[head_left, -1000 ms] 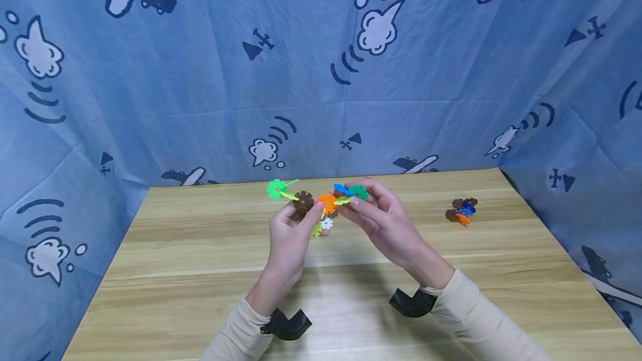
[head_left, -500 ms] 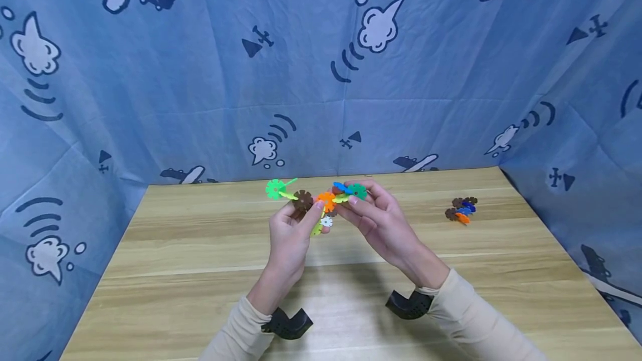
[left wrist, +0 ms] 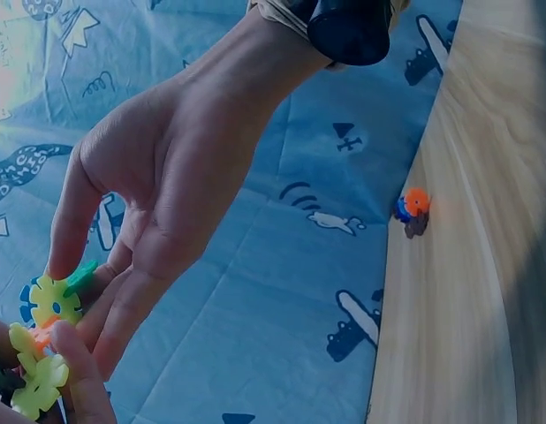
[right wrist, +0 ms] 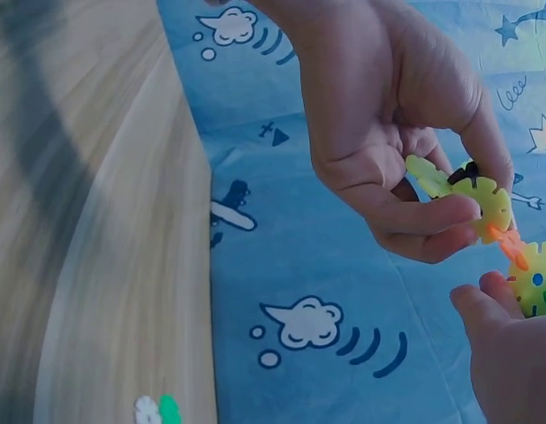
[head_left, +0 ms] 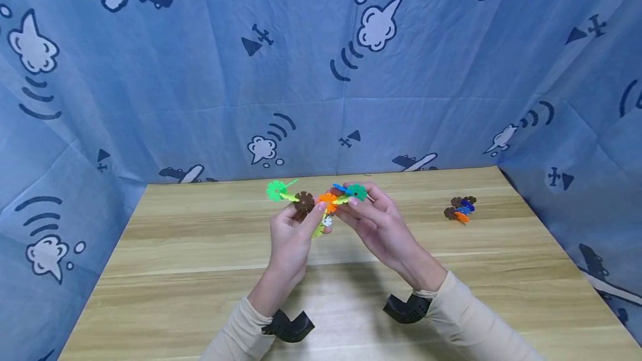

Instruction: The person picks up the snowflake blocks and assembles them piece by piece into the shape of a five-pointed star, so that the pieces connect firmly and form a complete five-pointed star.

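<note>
Above the table, both hands hold a joined chain of notched plastic snowflake discs (head_left: 327, 203). My left hand (head_left: 292, 241) pinches its middle near the orange disc, thumb in front. A brown disc (head_left: 304, 201) and a bright green disc (head_left: 276, 190) stick out to the left, while yellow and white discs hang below. With thumb and fingers my right hand (head_left: 386, 233) pinches the right part, where yellow, blue and teal discs (head_left: 356, 192) show. In the left wrist view, the right hand (left wrist: 167, 194) grips a yellow disc (left wrist: 54, 302). Fingers partly hide the joints.
A small cluster of brown, blue and orange discs (head_left: 461, 210) lies on the wooden table (head_left: 200, 249) at the right. Blue patterned cloth (head_left: 301, 71) stands behind and on both sides. White and green discs (right wrist: 154, 410) show low in the right wrist view.
Both hands keep their grip on the disc chain. The right wrist has shifted slightly to the left; otherwise the hands and chain stay almost in place.
</note>
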Available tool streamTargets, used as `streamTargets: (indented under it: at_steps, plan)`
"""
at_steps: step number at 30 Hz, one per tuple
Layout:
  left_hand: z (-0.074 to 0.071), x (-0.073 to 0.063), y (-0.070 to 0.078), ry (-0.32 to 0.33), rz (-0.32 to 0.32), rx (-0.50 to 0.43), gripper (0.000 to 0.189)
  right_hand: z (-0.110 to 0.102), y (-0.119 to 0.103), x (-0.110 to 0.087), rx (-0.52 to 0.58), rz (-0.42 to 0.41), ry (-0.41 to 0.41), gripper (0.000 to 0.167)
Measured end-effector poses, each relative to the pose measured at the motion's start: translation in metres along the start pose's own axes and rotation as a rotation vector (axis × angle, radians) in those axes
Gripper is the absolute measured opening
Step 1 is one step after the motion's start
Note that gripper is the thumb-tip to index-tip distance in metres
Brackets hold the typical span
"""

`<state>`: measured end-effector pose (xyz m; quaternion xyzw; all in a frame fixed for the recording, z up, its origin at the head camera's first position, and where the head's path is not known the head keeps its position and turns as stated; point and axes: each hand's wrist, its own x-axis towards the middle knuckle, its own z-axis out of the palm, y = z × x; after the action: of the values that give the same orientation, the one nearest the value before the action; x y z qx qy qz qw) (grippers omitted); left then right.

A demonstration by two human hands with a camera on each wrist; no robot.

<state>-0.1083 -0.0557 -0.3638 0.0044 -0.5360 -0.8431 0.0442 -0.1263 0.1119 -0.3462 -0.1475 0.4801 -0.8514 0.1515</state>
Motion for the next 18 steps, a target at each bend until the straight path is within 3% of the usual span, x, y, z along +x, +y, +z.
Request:
streamTargets:
  at_steps: [5, 12, 14, 18]
  plan:
    - [-0.001, -0.001, -0.001, -0.001, -0.01, 0.026, 0.022, -0.003, 0.0, 0.0, -0.058, -0.007, 0.003, 0.021]
    - [-0.004, -0.004, 0.001, 0.021, -0.073, 0.255, 0.033, -0.004, -0.004, -0.002, -0.111, -0.029, 0.001, 0.022]
    - [-0.006, -0.004, 0.003, -0.025, -0.086, 0.268, 0.039, -0.005, -0.006, -0.002, -0.119, -0.039, 0.001, 0.022]
    - [-0.012, -0.004, 0.011, -0.191, -0.113, 0.196, 0.064, -0.007, -0.01, -0.002, -0.136, -0.064, -0.004, 0.023]
